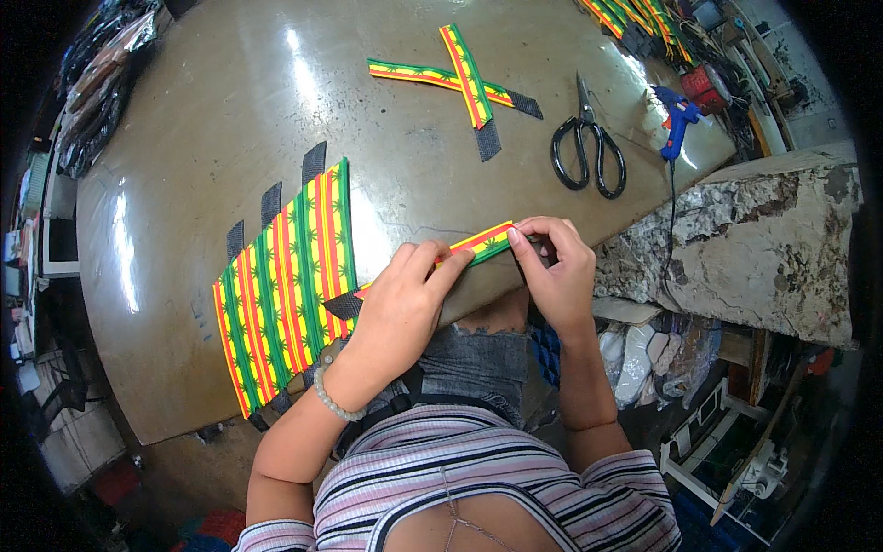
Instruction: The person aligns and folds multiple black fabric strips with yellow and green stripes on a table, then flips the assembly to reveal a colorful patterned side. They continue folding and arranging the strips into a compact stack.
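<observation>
A patterned strap [485, 241], striped red, yellow and green with a black end, stretches between my hands at the table's near edge. My left hand [405, 294] is closed on its middle, with the black end sticking out to the left. At the strap's right end, my right hand [558, 262] pinches the tip between thumb and fingers. Left of my hands, several similar straps lie side by side in a slanted row [285, 285], with black tabs poking out at the top. Farther off, two crossed straps [472, 78] rest on the table.
Black-handled scissors [587, 147] lie right of the crossed straps on the brown table [212, 120]. A blue glue gun [678, 124] sits near the right edge, its cord hanging down. Behind it are a red spool [706, 89] and more straps [639, 23]. Plastic-wrapped bundles [106, 83] occupy the far left.
</observation>
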Demonstrator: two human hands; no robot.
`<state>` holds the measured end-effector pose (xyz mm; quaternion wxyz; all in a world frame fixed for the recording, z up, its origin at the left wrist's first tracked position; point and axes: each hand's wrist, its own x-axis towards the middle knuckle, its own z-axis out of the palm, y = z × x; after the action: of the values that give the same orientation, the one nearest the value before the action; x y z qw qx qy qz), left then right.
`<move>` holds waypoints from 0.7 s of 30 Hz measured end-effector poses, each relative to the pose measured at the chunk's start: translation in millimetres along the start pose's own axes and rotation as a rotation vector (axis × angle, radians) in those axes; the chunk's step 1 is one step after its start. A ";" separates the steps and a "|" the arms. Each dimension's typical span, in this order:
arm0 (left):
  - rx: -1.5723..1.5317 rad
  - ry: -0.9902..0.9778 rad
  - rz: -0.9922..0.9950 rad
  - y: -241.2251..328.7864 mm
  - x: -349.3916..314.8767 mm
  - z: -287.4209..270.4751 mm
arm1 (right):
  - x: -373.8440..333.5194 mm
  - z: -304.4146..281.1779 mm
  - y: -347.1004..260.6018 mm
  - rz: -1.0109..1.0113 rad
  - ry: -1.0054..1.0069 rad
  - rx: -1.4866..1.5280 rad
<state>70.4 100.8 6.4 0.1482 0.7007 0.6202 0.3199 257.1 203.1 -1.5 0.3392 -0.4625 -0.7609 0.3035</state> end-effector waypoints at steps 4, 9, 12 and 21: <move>0.079 -0.048 0.024 -0.2 -0.5 0.9 | -0.9 3.0 -0.3 0.014 0.003 -0.040; 0.152 -0.035 -0.003 2.2 -1.2 2.2 | -2.1 8.3 -3.9 -0.021 0.055 -0.053; 0.187 -0.052 -0.020 4.3 -0.6 2.2 | -3.6 9.1 -1.2 -0.018 0.058 -0.045; 0.251 -0.085 0.006 8.4 4.0 1.1 | -0.3 8.8 -17.8 0.102 0.146 -0.104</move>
<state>77.7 103.3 11.7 0.0845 0.7285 0.6465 0.2104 241.3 194.6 7.1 0.3533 -0.5386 -0.7243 0.2460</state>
